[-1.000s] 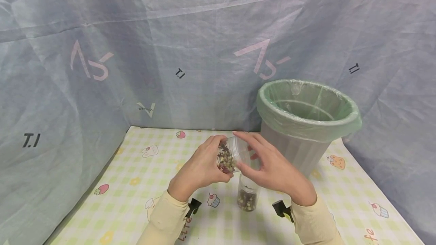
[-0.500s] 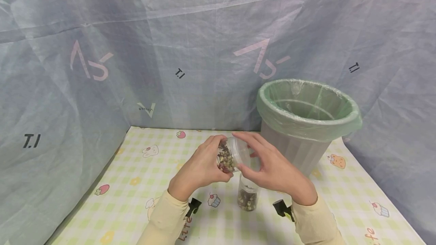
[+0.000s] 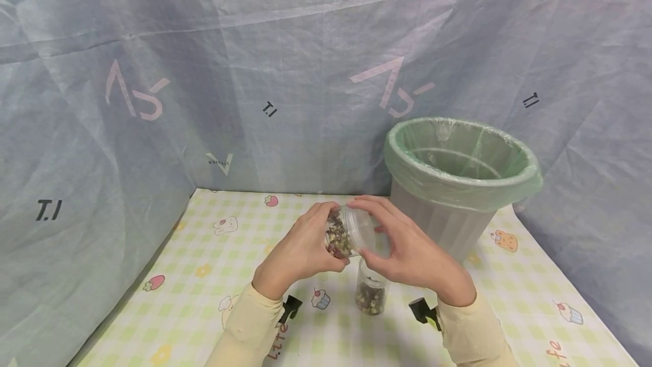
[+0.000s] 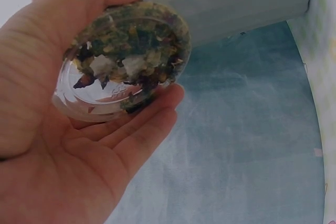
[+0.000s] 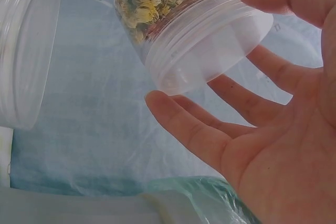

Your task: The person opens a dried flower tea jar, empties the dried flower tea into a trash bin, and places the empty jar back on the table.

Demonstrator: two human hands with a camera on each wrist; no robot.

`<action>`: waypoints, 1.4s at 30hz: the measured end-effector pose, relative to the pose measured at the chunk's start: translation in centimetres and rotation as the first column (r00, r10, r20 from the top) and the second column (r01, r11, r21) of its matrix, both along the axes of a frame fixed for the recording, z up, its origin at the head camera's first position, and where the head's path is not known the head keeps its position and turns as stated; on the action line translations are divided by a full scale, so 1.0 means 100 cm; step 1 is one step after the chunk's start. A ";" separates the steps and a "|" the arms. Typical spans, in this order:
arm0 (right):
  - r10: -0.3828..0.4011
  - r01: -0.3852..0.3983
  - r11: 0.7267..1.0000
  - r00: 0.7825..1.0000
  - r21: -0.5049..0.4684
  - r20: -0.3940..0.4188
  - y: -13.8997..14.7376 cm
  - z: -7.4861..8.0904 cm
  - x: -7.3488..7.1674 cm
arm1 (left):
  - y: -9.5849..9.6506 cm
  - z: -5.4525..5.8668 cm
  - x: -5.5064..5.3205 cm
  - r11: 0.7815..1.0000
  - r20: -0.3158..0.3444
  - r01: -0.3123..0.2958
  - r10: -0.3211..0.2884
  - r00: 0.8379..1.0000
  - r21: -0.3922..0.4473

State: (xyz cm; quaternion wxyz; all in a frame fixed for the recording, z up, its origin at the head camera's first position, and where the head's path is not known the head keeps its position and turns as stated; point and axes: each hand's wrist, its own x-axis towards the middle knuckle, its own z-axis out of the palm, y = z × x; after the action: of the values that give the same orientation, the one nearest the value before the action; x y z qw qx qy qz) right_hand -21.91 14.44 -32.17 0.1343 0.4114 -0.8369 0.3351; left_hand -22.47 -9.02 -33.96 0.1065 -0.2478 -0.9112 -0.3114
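My left hand (image 3: 300,245) grips a clear plastic jar (image 3: 337,238), tipped on its side above the table with its capped end facing right. Dried yellow flowers (image 5: 149,14) and dark red buds fill part of it; its round base shows in the left wrist view. At the capped end, my right hand (image 3: 410,251) spans the translucent screw lid (image 5: 210,51), thumb on one edge and fingers spread round the other. The lid sits over the jar's mouth. Below the hands, a second lidded jar (image 3: 370,297) of dried flowers stands upright on the table.
A grey bin (image 3: 433,220) with a green plastic liner (image 3: 463,191) stands at the back right, close behind the right hand. The checked tablecloth (image 3: 224,265) carries printed cupcakes and strawberries. Grey-blue cloth (image 3: 305,72) hangs behind and at both sides.
My right hand's fingers and thumb have shifted slightly around the lid. The left hand and the tilted jar stay almost in place; the second jar has not moved.
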 end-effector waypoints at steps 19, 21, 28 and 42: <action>0.027 -0.027 1.000 1.000 0.003 -0.008 0.001 -0.001 0.003 | 0.002 0.000 0.000 1.000 0.018 0.014 -0.014 1.000 -0.004; 0.028 -0.028 1.000 1.000 0.004 -0.008 0.001 -0.001 0.003 | 0.002 0.000 0.000 1.000 0.020 0.015 -0.014 1.000 -0.005; 0.026 -0.026 1.000 0.999 0.004 -0.026 0.001 -0.004 0.003 | 0.003 -0.001 0.000 1.000 0.014 0.019 -0.019 1.000 -0.009; 0.051 -0.052 0.999 0.997 -0.003 -0.056 0.000 -0.002 0.000 | -0.001 0.003 -0.001 1.000 0.012 0.003 -0.003 1.000 -0.008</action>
State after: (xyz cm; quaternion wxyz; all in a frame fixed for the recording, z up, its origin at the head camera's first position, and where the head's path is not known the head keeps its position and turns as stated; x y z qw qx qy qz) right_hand -21.91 14.42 -32.38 0.1498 0.4418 -0.8211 0.3289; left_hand -22.55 -9.16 -33.68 0.0997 -0.2477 -0.9127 -0.3092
